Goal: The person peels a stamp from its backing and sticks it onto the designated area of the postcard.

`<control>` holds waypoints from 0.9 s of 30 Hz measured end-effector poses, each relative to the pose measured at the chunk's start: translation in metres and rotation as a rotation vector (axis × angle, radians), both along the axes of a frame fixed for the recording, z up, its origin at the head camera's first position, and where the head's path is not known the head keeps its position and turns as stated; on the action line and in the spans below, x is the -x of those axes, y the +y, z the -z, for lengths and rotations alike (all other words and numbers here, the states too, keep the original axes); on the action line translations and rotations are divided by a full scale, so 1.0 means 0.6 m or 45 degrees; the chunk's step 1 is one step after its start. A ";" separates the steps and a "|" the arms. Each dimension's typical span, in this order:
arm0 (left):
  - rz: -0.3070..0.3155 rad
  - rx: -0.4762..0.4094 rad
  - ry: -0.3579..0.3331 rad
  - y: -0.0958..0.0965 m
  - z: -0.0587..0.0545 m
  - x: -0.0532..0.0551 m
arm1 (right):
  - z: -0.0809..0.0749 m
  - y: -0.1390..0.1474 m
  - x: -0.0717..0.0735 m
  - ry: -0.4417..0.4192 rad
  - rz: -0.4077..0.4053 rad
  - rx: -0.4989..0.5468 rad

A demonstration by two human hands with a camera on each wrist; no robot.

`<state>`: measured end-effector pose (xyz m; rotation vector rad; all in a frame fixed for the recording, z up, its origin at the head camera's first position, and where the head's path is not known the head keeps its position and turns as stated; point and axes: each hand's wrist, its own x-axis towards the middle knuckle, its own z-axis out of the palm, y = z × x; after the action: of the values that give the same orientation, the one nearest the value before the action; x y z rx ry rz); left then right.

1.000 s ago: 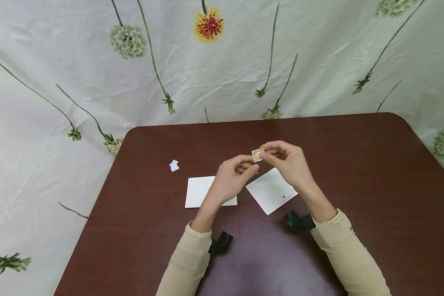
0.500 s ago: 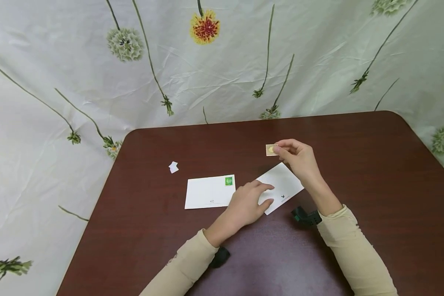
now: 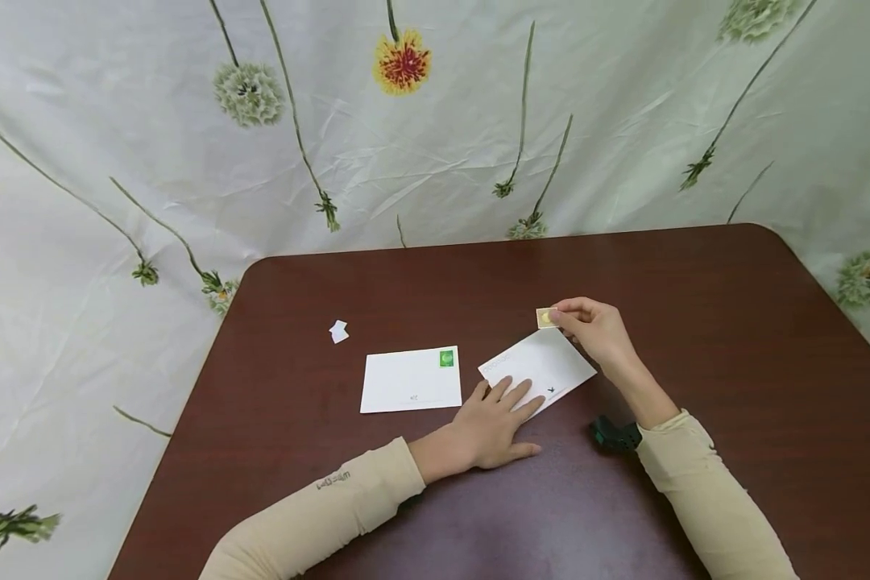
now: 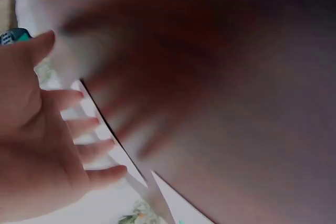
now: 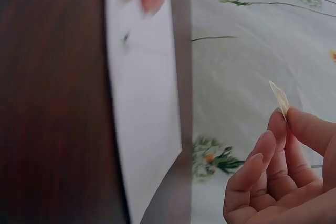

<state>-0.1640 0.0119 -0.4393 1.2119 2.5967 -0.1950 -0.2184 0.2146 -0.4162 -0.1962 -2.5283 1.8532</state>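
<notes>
My right hand (image 3: pixel 598 334) pinches a small yellowish stamp (image 3: pixel 546 318) between thumb and fingers, just above the far corner of a tilted white envelope (image 3: pixel 554 361). From the right wrist view the stamp (image 5: pixel 281 99) appears nearly edge-on at the fingertips. Spread fingers of my left hand (image 3: pixel 489 427) lie over the near-left edge of that envelope; whether they press on it is hard to tell. To the left lies a second white envelope (image 3: pixel 406 383), bearing a green stamp (image 3: pixel 446 358) at its upper right corner.
Small white paper scraps (image 3: pixel 339 331) lie left of the envelopes on the dark brown table (image 3: pixel 681 298). A white flowered cloth (image 3: pixel 449 129) hangs behind the table. A black wrist device (image 3: pixel 615 435) sits at the right cuff.
My left hand has left the stamp, swung right and down, and spread its fingers at the tilted envelope. My right hand has carried the stamp rightward, then lowered it toward the envelope's far corner.
</notes>
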 end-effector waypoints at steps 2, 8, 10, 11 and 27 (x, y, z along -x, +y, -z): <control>0.048 0.046 -0.018 -0.009 -0.001 0.008 | 0.008 0.008 0.001 -0.042 -0.013 -0.053; 0.159 0.142 -0.037 -0.034 -0.012 0.037 | 0.027 0.033 0.009 -0.184 -0.078 -0.156; 0.196 0.168 -0.043 -0.040 -0.015 0.044 | 0.030 0.038 0.012 -0.233 -0.103 -0.159; 0.213 0.174 -0.049 -0.043 -0.016 0.047 | 0.031 0.039 0.012 -0.251 -0.113 -0.154; 0.291 0.141 -0.094 -0.057 -0.014 0.072 | 0.038 0.041 0.021 -0.341 -0.133 -0.315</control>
<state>-0.2070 -0.0226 -0.4312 1.4440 2.3486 -0.3276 -0.2311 0.2393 -0.4390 -0.3364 -2.9729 1.6201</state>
